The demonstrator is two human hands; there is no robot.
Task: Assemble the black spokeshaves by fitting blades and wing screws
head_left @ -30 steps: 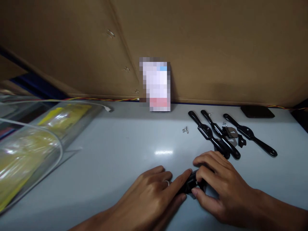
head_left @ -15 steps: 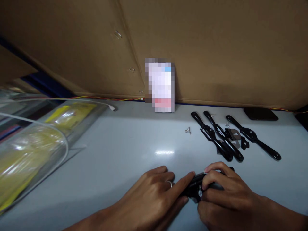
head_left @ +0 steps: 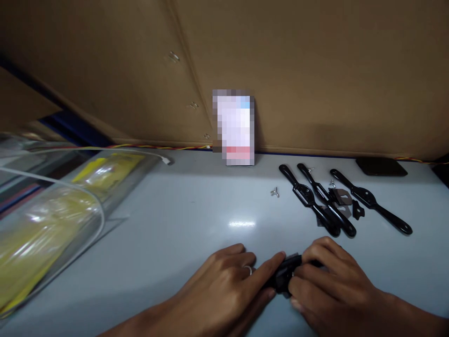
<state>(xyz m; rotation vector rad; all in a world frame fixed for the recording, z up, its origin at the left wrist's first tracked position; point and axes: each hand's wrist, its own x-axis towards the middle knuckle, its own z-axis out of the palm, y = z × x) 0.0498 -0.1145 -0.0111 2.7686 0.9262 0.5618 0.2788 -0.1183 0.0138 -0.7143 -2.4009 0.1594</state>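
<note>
Now, left hand [head_left: 228, 283] clasps black tool [head_left: 282, 276], right hand [head_left: 331, 281] grips it near middle; firm left hold should stop twisting.

A single head-worn camera looks forward and down across the worktop [head_left: 168, 224], from close above and behind the left hand [head_left: 228, 285] and right hand [head_left: 336, 285]. Its view reaches past them to the upright cardboard [head_left: 322, 70], which fills the top.

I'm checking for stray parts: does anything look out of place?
A silver wing screw lies apart from the other loose parts, left of the three black tools. No spill shows; the held tool is mostly hidden.
</note>
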